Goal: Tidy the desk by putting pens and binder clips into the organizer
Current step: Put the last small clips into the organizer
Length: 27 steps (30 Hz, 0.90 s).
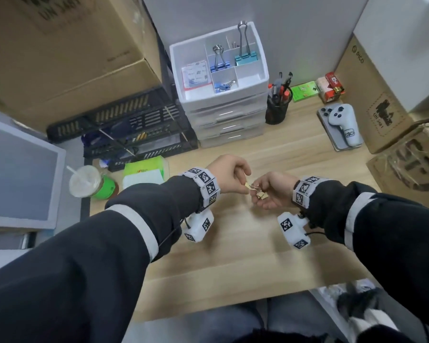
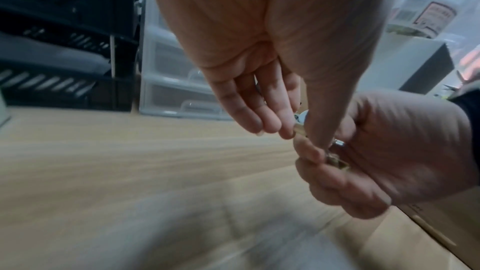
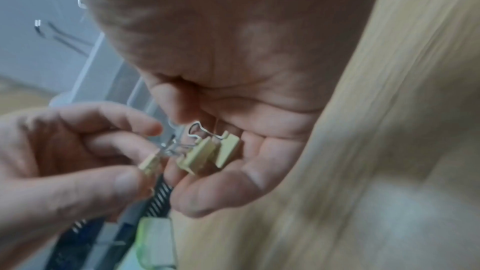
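Both hands meet above the middle of the wooden desk point(image 1: 233, 256). My left hand point(image 1: 245, 187) pinches a small cream binder clip point(image 1: 247, 186) by its body, seen close up as the cream clip point(image 3: 150, 164) in the right wrist view. My right hand point(image 1: 266, 198) is cupped palm up with its fingers curled round two more cream clips point(image 3: 200, 156). The wire handles of the clips touch. The white drawer organizer point(image 1: 223, 96) stands at the back, with a blue clip point(image 1: 218, 63), a teal clip point(image 1: 245, 56) and a small blue clip point(image 1: 222, 85) in its top compartments. A black pen cup point(image 1: 277, 113) holds several pens.
Black mesh trays point(image 1: 124, 129) and a large cardboard box point(image 1: 67, 58) stand at the left. A lidded drink point(image 1: 84, 180) and a green tissue pack point(image 1: 144, 172) sit near my left arm. A phone with a white controller point(image 1: 342, 125) and cartons point(image 1: 372, 100) are at the right.
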Available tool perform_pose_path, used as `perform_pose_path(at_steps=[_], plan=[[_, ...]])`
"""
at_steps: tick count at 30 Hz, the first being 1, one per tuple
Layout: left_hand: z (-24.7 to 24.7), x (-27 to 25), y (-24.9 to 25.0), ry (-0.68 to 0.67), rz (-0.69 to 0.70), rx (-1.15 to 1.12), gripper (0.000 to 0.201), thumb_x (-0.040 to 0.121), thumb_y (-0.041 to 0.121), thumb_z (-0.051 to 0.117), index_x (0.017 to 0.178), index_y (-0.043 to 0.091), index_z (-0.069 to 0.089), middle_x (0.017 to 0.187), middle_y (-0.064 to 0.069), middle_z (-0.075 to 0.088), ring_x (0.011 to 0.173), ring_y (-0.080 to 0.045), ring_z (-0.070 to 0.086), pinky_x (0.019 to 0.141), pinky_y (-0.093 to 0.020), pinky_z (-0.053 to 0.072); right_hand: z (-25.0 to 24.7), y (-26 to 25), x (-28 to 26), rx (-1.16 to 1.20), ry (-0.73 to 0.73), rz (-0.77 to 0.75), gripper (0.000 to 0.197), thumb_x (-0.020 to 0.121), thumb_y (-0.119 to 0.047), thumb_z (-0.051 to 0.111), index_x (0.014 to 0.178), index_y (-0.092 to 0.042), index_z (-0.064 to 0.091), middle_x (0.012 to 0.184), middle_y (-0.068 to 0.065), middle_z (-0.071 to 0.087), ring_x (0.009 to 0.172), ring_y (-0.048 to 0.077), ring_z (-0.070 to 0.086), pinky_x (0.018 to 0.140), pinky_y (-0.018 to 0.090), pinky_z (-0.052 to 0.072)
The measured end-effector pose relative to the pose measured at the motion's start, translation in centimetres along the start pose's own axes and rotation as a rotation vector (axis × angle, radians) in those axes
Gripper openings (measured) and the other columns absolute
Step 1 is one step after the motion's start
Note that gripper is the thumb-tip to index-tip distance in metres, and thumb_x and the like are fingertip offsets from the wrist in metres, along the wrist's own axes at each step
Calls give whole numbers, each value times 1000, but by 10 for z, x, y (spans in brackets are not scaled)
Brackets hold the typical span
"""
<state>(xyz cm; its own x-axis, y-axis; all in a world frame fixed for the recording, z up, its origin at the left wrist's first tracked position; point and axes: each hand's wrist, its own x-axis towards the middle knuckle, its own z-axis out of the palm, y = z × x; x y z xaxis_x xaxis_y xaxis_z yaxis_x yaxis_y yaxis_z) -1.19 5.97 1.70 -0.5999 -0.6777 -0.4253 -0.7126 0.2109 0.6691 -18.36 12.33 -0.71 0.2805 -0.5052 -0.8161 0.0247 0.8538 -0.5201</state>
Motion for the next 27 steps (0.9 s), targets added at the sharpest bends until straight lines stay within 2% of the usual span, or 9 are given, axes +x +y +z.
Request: perform_pose_path(at_steps=[1, 4, 7, 10, 13, 16, 18, 23, 27], plan=[[-4, -2, 4, 6, 10, 3, 39, 69, 17, 89, 102, 15, 68, 80, 4, 75, 61, 0, 63, 64, -17, 53, 1, -6, -2, 59, -38, -22, 27, 68, -9, 36, 79, -2, 59, 72, 18, 60, 59, 26, 55, 50, 24, 49], [-15, -7, 14, 60, 24, -14, 40, 66, 15, 90, 99, 17, 66, 79, 3, 75, 63, -4, 65, 68, -26, 57, 5, -21, -5, 185, -83, -32, 37, 91, -30, 36, 82, -4, 60, 76, 17, 62, 63, 27, 59, 57, 25, 52], [-29, -9, 23, 121, 16, -74, 43, 64, 15, 93, 96, 12, 65, 81, 2, 75, 62, -5, 65, 68, -29, 58, 9, -37, -6, 163, -121, -38, 44, 98, -45, 40, 87, -7, 61, 75, 12, 61, 58, 21, 59, 49, 21, 47], [-49, -9, 33, 193, 19, -110, 48, 63, 21, 94, 101, 12, 66, 90, 1, 75, 66, -5, 63, 69, -26, 58, 11, -56, -10, 205, -119, -65, 34, 100, -37, 45, 83, -10, 58, 68, 5, 57, 49, 13, 52, 40, 16, 37], [-70, -8, 37, 335, 29, -50, 35, 71, 29, 88, 96, 16, 67, 89, 2, 69, 67, -4, 58, 66, -19, 53, 8, -76, -15, 244, -95, -70, 26, 102, -26, 44, 81, -13, 52, 66, 1, 51, 42, 7, 43, 35, 13, 29], [-96, -8, 34, 442, -3, 142, 15, 82, 26, 73, 94, 19, 65, 94, 2, 65, 80, -12, 59, 79, -30, 54, 4, -103, -22, 176, -32, -96, 28, 104, -23, 40, 79, -14, 47, 64, -1, 46, 36, 3, 34, 31, 11, 20], [-115, -8, 33, 453, -48, 292, 21, 84, 25, 66, 103, 16, 66, 105, -3, 62, 93, -20, 60, 86, -32, 51, -2, -128, -27, 116, 77, -148, 29, 104, -22, 41, 77, -14, 46, 65, -1, 44, 34, 3, 32, 29, 11, 17], [-157, -3, 41, 411, -140, 490, 46, 84, 30, 64, 126, 14, 57, 125, -9, 52, 119, -27, 49, 99, -37, 44, -13, -200, -42, 49, 304, -268, 24, 102, -20, 46, 79, -13, 47, 65, 2, 52, 42, 7, 39, 30, 13, 26], [-173, 8, 50, 414, -164, 531, 55, 83, 29, 63, 134, 12, 50, 129, -11, 47, 124, -30, 44, 102, -38, 43, -15, -239, -42, 5, 402, -296, 14, 100, -17, 51, 89, -9, 52, 73, 10, 60, 51, 11, 45, 38, 16, 37]])
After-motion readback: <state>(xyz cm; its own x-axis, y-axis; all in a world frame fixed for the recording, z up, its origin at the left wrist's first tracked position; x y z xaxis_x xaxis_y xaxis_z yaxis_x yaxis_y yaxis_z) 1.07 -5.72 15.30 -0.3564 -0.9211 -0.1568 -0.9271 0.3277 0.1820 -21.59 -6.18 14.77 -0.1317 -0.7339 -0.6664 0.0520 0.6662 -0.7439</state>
